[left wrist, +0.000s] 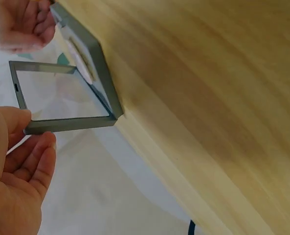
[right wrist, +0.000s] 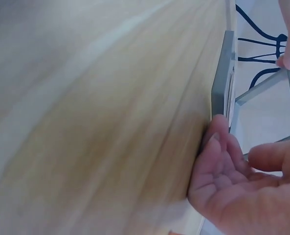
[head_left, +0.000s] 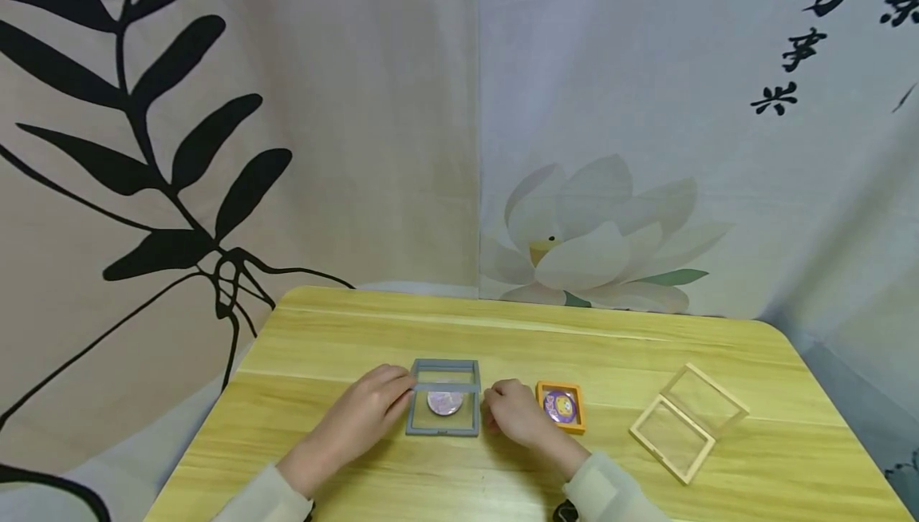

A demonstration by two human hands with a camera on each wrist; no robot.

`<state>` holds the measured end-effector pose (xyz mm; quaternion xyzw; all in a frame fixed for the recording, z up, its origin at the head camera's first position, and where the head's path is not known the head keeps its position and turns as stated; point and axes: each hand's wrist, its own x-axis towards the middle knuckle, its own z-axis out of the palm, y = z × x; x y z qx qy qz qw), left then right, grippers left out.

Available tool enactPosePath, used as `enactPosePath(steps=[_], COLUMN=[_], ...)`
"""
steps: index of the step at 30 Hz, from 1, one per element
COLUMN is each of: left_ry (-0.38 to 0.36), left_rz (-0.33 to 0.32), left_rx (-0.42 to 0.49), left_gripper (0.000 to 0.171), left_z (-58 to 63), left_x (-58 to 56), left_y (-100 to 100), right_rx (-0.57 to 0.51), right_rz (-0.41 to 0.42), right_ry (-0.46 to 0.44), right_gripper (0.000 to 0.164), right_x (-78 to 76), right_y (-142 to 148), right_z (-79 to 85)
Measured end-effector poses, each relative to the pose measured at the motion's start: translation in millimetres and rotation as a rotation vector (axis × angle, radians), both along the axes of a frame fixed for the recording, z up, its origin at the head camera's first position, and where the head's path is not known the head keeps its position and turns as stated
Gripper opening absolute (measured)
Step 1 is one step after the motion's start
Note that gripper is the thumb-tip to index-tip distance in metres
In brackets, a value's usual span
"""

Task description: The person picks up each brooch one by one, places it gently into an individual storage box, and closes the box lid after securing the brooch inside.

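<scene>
A grey hinged display case [head_left: 443,431] with clear film panes lies on the table, its lid [head_left: 445,387] raised at an angle. Inside the base shows a round pale-purple disc [head_left: 445,403]. At the case's left side my left hand [head_left: 368,410] pinches the lid's edge between thumb and fingers; its thumb [left wrist: 18,117] lies over the grey rim in the left wrist view. My right hand [head_left: 518,412] rests on the table by the right side, fingers loosely bent, with a fingertip [right wrist: 219,123] right at the base's edge.
Just right of my right hand lies a small orange frame [head_left: 572,428] with a purple and yellow round piece [head_left: 560,406]. Farther right stands an unfolded cream-coloured case [head_left: 672,463]. Behind the wooden table [head_left: 431,318] hangs a printed curtain [head_left: 388,147].
</scene>
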<state>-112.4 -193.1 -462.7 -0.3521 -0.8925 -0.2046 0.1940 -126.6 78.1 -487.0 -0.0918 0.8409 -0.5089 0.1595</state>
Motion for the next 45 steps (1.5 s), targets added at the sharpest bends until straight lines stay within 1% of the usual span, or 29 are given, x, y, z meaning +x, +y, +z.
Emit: enactPosePath(steps=[4, 7, 11, 14, 15, 16, 18, 21, 22, 24, 26, 30, 36, 38, 45], left_ry=[0.070, 0.096, 0.098, 0.091, 0.089, 0.089, 0.090, 0.095, 0.097, 0.101, 0.108, 0.110, 0.088, 0.083, 0.065], left_rz=[-0.029, -0.044, -0.049, -0.045, -0.045, -0.046, -0.050, -0.059, -0.062, -0.073, -0.085, -0.104, -0.092, -0.088, -0.087], left_rx=[-0.027, -0.036, -0.052, -0.064, -0.068, -0.071, -0.072, -0.067, -0.064, -0.058, -0.060, -0.067, -0.070, -0.073, -0.092], left_gripper=[0.024, 0.024, 0.023, 0.022, 0.022, 0.022, 0.022, 0.021, 0.021, 0.021, 0.022, 0.024, 0.023, 0.022, 0.020], left_z=[-4.3, -6.9, -8.9, -9.8, -10.1, -10.4, -10.8, -11.9, -12.5, -14.2, -16.8, -22.4, -26.0, -26.1, -27.2], left_x=[2.6, 4.7, 7.4, 9.2, 9.6, 9.9, 10.3, 10.7, 11.0, 12.1, 13.6, 17.0, 20.6, 21.5, 21.8], left_y=[1.5, 2.8, 3.3, 3.2, 3.1, 3.1, 3.3, 3.6, 3.7, 4.1, 4.3, 5.5, 7.3, 7.9, 8.9], right_rx=[-0.018, -0.021, -0.082, -0.128, -0.123, -0.094, -0.025, 0.107, 0.134, 0.156, 0.163, 0.157, 0.131, 0.131, 0.139], right_rz=[-0.013, -0.010, -0.029, -0.054, -0.058, -0.059, -0.057, -0.063, -0.067, -0.066, -0.051, -0.016, 0.011, 0.021, 0.052], right_ry=[-0.029, -0.035, -0.055, -0.076, -0.065, -0.043, 0.008, 0.116, 0.137, 0.159, 0.166, 0.142, 0.117, 0.110, 0.083], right_gripper=[0.037, 0.034, 0.025, 0.026, 0.028, 0.031, 0.035, 0.037, 0.037, 0.037, 0.040, 0.047, 0.053, 0.054, 0.049], right_x=[0.1, 0.9, 1.8, 2.7, 2.9, 3.0, 2.7, 2.1, 2.0, 2.3, 3.1, 5.2, 5.1, 4.6, 3.9], right_y=[2.3, 2.9, 2.9, 2.5, 2.5, 2.6, 3.1, 4.8, 5.3, 5.7, 5.4, 4.0, 3.6, 3.8, 3.8], right_z=[-1.2, -0.3, 1.5, 2.5, 3.0, 3.8, 5.1, 8.3, 9.4, 11.3, 11.9, 10.6, 7.9, 7.5, 5.9])
